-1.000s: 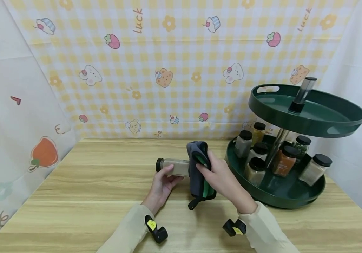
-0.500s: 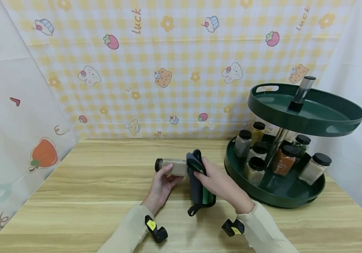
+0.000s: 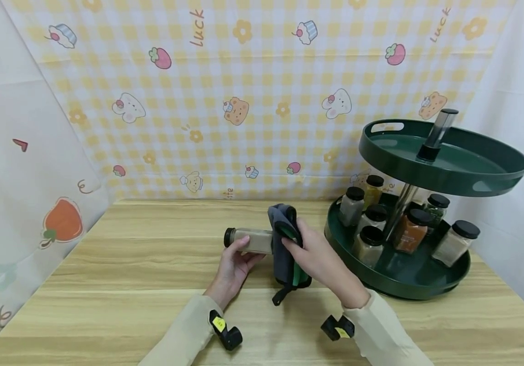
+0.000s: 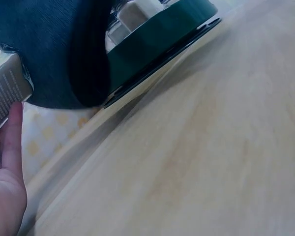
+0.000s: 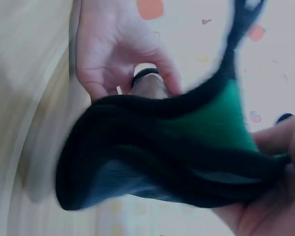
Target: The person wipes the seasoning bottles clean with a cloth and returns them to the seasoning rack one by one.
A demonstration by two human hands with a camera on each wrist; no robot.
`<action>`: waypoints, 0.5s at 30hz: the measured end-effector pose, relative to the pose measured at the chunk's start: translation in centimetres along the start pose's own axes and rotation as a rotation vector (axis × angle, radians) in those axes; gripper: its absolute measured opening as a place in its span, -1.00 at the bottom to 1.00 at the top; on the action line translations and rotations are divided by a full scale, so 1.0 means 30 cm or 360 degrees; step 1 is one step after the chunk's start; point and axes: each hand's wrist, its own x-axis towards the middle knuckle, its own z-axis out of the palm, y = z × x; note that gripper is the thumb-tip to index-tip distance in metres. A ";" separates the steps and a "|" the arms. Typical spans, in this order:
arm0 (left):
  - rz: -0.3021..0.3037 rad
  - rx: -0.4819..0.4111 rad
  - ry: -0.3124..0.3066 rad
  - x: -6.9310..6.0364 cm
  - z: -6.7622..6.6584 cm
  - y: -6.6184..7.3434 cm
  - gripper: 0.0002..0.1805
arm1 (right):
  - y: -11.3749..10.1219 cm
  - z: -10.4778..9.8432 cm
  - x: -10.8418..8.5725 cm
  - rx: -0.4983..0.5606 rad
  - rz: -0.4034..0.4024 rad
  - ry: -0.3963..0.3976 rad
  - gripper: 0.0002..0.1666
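My left hand point(image 3: 233, 269) grips a spice jar point(image 3: 254, 241) with a black lid, tipped on its side with the lid to the left. My right hand point(image 3: 314, 252) holds a folded grey and green cloth point(image 3: 282, 254) with black edging and a hanging loop. The cloth lies against the base end of the jar and hides that end in the head view. In the left wrist view, the jar's printed side point(image 4: 10, 88) shows beside the dark cloth point(image 4: 49, 54). The right wrist view has the cloth point(image 5: 221, 118) in front of the jar, with the left hand point(image 5: 118, 49) behind.
A two-tier green turntable rack point(image 3: 444, 178) stands at the right. Its lower tray point(image 3: 408, 279) holds several black-lidded spice jars, one of them orange-red point(image 3: 411, 233). A patterned cloth backdrop point(image 3: 262, 101) hangs behind the wooden table point(image 3: 152, 284).
Half a second ago the cloth's upper part was folded lower; it now stands taller again, much as one second ago. The right hand shifted slightly with it. The left hand and jar have barely moved.
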 end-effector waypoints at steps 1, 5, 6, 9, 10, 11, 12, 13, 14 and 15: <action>0.0006 -0.0005 0.0005 0.000 0.001 0.000 -0.66 | 0.002 0.004 0.001 -0.0047 0.0013 -0.0039 -0.73; 0.0033 -0.0045 0.0036 0.001 0.002 -0.003 -0.72 | 0.012 0.024 0.004 -0.0182 0.0050 -0.0181 -0.70; 0.0037 -0.0051 0.0043 0.001 0.003 -0.003 -0.73 | 0.016 0.028 0.005 -0.0202 0.0045 -0.0200 -0.69; 0.0035 -0.0040 0.0045 0.002 0.003 -0.004 -0.71 | 0.019 0.030 0.004 -0.0213 0.0064 -0.0227 -0.65; 0.0032 -0.0033 0.0042 0.002 0.004 -0.004 -0.71 | 0.018 0.029 0.004 -0.0209 0.0075 -0.0226 -0.65; 0.0028 -0.0027 0.0039 0.002 0.004 -0.004 -0.70 | 0.015 0.027 0.005 -0.0204 0.0079 -0.0213 -0.65; 0.0027 -0.0017 0.0034 0.002 0.003 -0.003 -0.69 | 0.013 0.025 0.005 -0.0184 0.0082 -0.0193 -0.66; 0.0025 -0.0012 0.0032 0.002 0.003 -0.002 -0.69 | 0.009 0.022 0.005 -0.0153 0.0092 -0.0170 -0.67; 0.0022 -0.0009 0.0028 0.003 0.003 -0.002 -0.68 | 0.006 0.020 0.004 -0.0122 0.0099 -0.0138 -0.69; 0.0021 -0.0010 0.0025 0.003 0.003 -0.001 -0.68 | 0.002 0.016 0.003 -0.0087 0.0094 -0.0101 -0.71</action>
